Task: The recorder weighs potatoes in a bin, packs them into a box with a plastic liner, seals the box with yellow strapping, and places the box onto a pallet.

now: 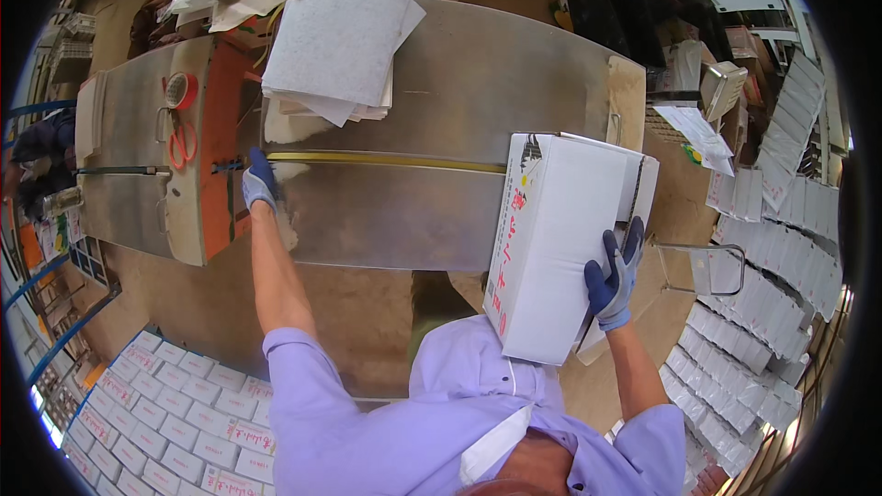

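Observation:
My left hand, in a blue and grey work glove, is at the left end of a metal-topped table, by the end of a yellow strap that runs along the tabletop; whether it grips the strap I cannot tell. My right hand, gloved alike, lies with fingers spread on the flap side of a white cardboard box. The box stands tilted over the table's right front edge and against my body, with red writing on its long side. A stack of white sheets sits at the table's back left.
At left stands an orange-sided bench with red-handled scissors and a tape roll. A metal-framed stand is at right, before rows of white cartons. Stacked white boxes fill the lower left. Someone in dark clothing is at far left.

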### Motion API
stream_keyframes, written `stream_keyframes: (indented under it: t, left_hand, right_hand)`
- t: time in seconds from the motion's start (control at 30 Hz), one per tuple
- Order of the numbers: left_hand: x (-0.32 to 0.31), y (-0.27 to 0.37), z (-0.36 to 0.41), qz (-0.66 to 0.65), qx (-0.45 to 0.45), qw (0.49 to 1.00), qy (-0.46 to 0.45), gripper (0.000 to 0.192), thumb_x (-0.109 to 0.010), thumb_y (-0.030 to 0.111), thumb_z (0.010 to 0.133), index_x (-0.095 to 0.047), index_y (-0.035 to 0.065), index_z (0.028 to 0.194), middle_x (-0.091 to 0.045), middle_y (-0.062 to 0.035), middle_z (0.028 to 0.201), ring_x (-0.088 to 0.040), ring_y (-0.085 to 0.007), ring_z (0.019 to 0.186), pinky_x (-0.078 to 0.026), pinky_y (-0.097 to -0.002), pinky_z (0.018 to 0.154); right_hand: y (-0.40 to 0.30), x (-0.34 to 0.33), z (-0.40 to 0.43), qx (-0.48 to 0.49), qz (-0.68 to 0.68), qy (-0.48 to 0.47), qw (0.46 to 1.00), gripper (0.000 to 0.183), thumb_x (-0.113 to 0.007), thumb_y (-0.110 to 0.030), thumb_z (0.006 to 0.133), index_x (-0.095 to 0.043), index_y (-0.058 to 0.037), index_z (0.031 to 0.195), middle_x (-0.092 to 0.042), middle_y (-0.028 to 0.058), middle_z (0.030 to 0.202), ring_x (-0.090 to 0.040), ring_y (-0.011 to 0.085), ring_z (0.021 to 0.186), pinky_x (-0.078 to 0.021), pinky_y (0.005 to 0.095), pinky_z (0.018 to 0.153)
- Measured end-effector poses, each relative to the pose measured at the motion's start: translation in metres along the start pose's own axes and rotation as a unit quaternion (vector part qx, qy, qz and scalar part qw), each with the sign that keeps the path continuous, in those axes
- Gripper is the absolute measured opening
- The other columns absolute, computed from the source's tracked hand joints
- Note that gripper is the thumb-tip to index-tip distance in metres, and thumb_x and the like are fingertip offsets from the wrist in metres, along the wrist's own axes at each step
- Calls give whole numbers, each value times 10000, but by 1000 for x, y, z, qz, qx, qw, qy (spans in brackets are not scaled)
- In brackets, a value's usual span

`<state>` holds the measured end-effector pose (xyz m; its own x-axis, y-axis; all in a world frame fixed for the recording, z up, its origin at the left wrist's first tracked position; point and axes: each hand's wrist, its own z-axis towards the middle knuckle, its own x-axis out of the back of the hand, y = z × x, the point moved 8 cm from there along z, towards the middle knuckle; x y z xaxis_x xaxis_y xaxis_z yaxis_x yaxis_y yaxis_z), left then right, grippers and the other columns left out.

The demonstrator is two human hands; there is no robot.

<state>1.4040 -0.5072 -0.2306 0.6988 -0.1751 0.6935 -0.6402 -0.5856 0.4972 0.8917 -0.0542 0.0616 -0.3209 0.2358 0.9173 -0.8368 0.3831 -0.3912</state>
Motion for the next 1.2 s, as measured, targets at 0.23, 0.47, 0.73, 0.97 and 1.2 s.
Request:
stream_keyframes:
  t: [0.23, 0.47, 0.73, 0.97, 1.2]
  left_hand:
    - [14, 13, -49, -37, -231, 970, 70, 553, -453, 469, 1055, -683, -21, 1169, -724, -241, 1077, -679, -407, 1065, -499, -441, 897]
    - [37, -54, -154, 77, -329, 900, 274, 387, -603, 250, 983, -643, -21, 1255, -666, -275, 1218, -626, -430, 1142, -485, -470, 996]
    - [-34, -203, -260, -182, -169, 942, 227, 335, -656, 163, 912, -677, 66, 1233, -699, -184, 1121, -668, -352, 1066, -518, -443, 943]
    - [-157, -197, -288, -360, -45, 929, 75, 461, -504, 64, 955, -578, 8, 1407, -669, -222, 1300, -660, -292, 1177, -505, -385, 990]
    - [-206, -194, -272, -512, 66, 855, -48, 381, -500, 127, 1023, -609, 28, 1374, -695, -126, 1178, -616, -210, 1005, -489, -315, 918]
  right_hand:
    - [1, 4, 1, 4, 28, 36, 999, 534, -712, -61, 766, -674, 20, 1293, -301, 300, 1623, -284, 444, 1513, -242, 497, 1208]
    - [7, 0, -5, 16, 33, 53, 998, 493, -670, -51, 851, -644, 39, 1335, -324, 271, 1621, -316, 407, 1500, -246, 478, 1215]
    - [1, -5, -2, 65, 1, 45, 997, 478, -609, -168, 986, -575, -14, 1437, -381, 252, 1593, -313, 389, 1500, -236, 476, 1221]
    - [4, -6, -4, 66, 29, 48, 996, 484, -564, -256, 1037, -547, -48, 1473, -364, 233, 1606, -288, 364, 1512, -202, 471, 1231]
    - [12, -4, -11, 46, 25, 49, 997, 478, -568, -259, 1038, -554, -47, 1466, -360, 233, 1607, -291, 353, 1514, -209, 462, 1230]
